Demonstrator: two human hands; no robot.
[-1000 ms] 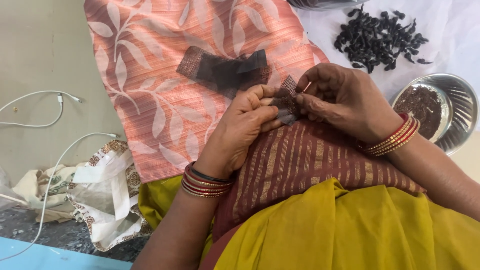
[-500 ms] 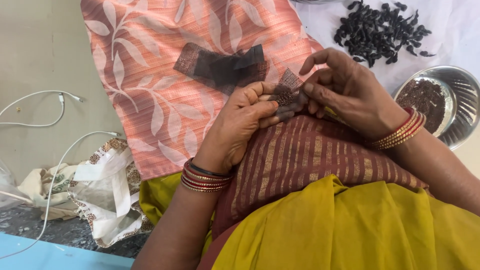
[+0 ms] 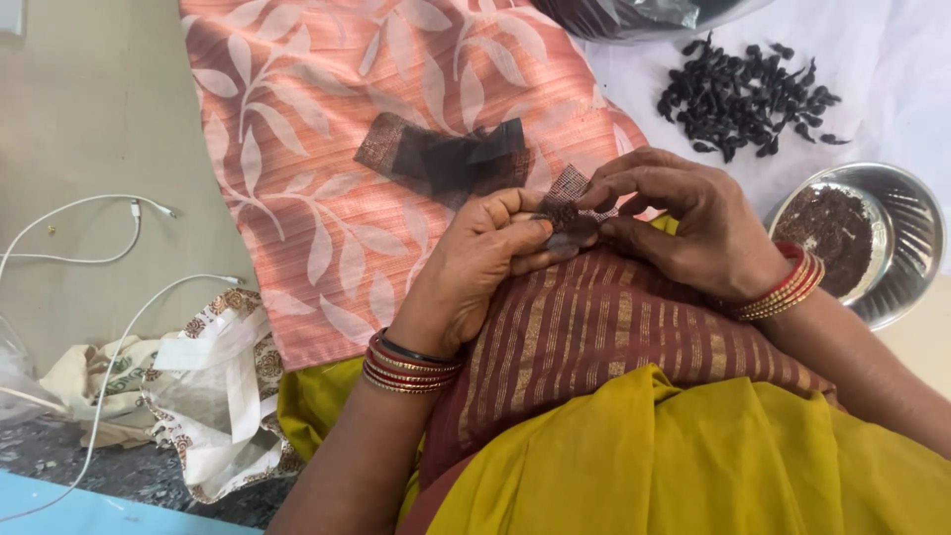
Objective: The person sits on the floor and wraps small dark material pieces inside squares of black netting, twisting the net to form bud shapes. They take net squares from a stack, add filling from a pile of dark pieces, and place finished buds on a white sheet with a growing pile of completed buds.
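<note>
A small net square (image 3: 567,198) with a dark filling on it is being held between both hands above the lap, just off the near edge of the pink cloth (image 3: 327,178). It is being supported from below by the left hand (image 3: 485,263), whose thumb and forefinger are closed on its near side. The right hand (image 3: 684,223) is being kept pinched on the far edge, fingertips closed on the net with no gap showing.

Compared with a second ago, the square is being held lower and closer to the body, and the right fingers, then raised above it, are now being pressed down onto it. The net is being drawn in around the filling, which suggests the folding or closing step is being reached rather than the filling one.

A stack of spare net pieces (image 3: 446,159) is being left untouched near the middle of the pink cloth. A heap of dark pods (image 3: 743,99) is lying on the white sheet (image 3: 892,59) towards its far right corner, and a steel bowl (image 3: 906,228) of dark powder is standing at the right edge, well apart from both hands. White cables (image 3: 89,213) are trailing over the floor at the left
</note>
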